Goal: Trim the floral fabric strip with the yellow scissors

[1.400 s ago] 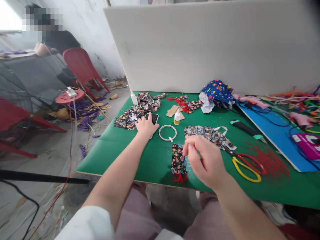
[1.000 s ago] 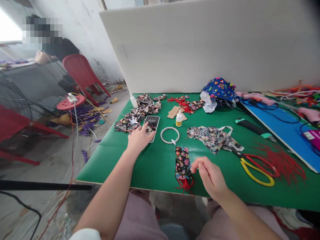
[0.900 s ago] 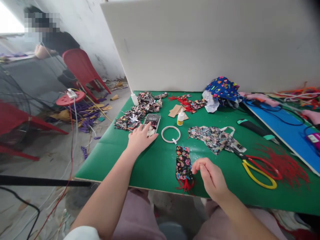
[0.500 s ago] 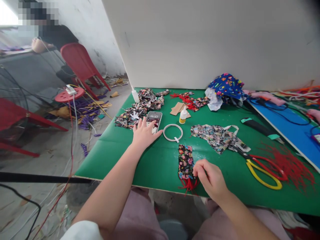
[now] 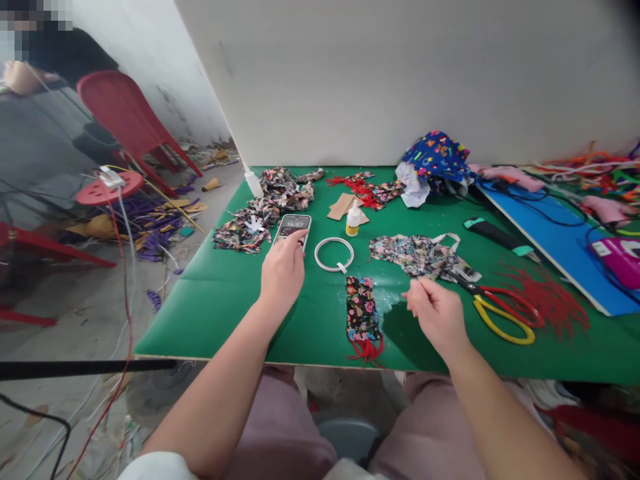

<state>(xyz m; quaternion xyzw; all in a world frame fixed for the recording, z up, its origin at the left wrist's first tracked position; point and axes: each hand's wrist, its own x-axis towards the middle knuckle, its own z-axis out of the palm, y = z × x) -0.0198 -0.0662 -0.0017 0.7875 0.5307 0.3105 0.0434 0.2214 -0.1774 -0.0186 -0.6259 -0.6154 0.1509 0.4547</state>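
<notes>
Cannot see lower part of phone (image 5: 296, 223), covered by left hand (image 5: 284, 270). Cannot read finest marks on screen. Cannot tell contents, if any, of curled right hand (image 5: 436, 313). Lose blade tips of scissors (image 5: 479, 291) at grey patterned cloth (image 5: 415, 253); cannot tell over or under. Cannot read label of small bottle (image 5: 353, 225): too tiny. Cannot separate strands in blurred red threads (image 5: 543, 300). See purple box (image 5: 620, 261) only in part, cut by right edge. Likewise seated person (image 5: 67, 50), cut at left and top, head pixelated; near red chair (image 5: 33, 245), cut at left. Cannot identify grey round thing (image 5: 350, 430), half hidden below tabletop (image 5: 210, 307).
</notes>
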